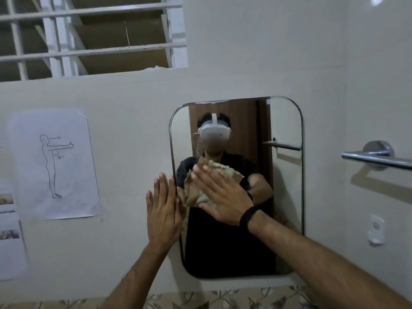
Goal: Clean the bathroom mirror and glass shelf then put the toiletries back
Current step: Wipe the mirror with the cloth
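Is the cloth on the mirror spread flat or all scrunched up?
Scrunched up. The cloth bunches in folds under the flat right hand pressing it on the mirror.

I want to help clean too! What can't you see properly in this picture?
- Head view: most of the cloth is covered by the right hand pressing it on the mirror.
- The towel bar runs off the right edge.
- The photos at the left edge are cut off and blurry.
- The glass shelf and toiletries are not in view.
- The left hand lies flat, hiding part of the mirror's left rim.
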